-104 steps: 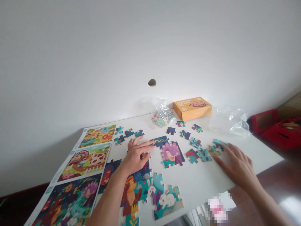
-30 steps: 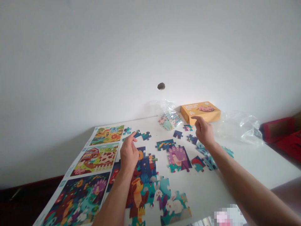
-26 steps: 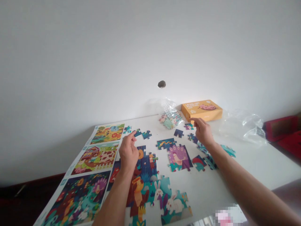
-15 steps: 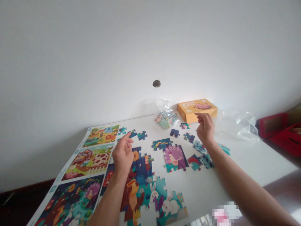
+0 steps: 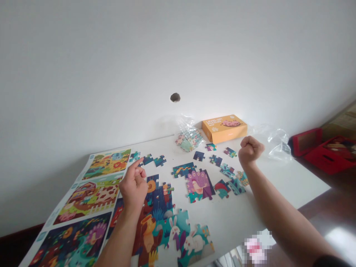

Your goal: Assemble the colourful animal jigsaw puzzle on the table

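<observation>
My left hand (image 5: 134, 181) hovers over the left side of the partly joined puzzle (image 5: 155, 226), with its index finger stretched out and the other fingers curled loosely. Nothing shows in it. That fingertip is near a few loose dark puzzle pieces (image 5: 160, 160). My right hand (image 5: 250, 150) is closed in a fist above the table's right part, in front of the clear plastic wrap; I see nothing in it. Between the hands lies a joined peacock section (image 5: 198, 185). Loose blue leafy pieces (image 5: 236, 186) lie just left of my right forearm.
A printed picture sheet (image 5: 90, 196) lies along the table's left side. At the back are a bag of puzzle pieces (image 5: 189, 139), a yellow puzzle box (image 5: 225, 128) and clear plastic wrap (image 5: 274, 142). Beyond the right edge stands a red box (image 5: 328, 155).
My right hand has moved right, away from the front of the yellow box, and has closed into a fist. A loose piece it covered now shows. The view has shifted slightly right.
</observation>
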`<state>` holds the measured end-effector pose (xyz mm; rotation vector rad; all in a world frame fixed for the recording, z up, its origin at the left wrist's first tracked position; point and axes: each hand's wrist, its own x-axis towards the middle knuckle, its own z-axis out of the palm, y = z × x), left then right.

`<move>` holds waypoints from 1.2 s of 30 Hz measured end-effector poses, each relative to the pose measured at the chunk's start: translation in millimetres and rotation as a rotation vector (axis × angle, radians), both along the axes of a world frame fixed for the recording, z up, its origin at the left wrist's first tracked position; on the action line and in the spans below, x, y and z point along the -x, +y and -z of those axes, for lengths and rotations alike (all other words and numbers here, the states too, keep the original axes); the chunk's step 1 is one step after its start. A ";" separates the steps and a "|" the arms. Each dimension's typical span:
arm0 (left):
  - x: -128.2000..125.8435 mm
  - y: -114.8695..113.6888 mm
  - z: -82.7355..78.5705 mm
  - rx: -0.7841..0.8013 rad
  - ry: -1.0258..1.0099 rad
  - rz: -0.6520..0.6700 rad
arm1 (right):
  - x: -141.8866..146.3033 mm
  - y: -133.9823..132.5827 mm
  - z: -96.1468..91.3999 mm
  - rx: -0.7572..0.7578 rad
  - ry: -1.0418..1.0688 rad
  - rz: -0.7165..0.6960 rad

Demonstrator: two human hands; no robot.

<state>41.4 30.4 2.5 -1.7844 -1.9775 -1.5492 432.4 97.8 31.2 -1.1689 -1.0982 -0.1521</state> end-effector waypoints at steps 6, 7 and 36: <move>-1.8 -1.1 -3.5 -0.010 0.016 -0.003 | 3.0 -0.8 -0.1 0.018 0.039 -0.098; -1.7 -1.0 -3.3 -0.014 0.019 -0.005 | 3.7 -0.7 0.1 0.015 0.046 -0.121; -6.0 1.2 2.6 0.270 0.390 0.155 | 83.2 -24.6 13.7 0.442 -1.001 -0.946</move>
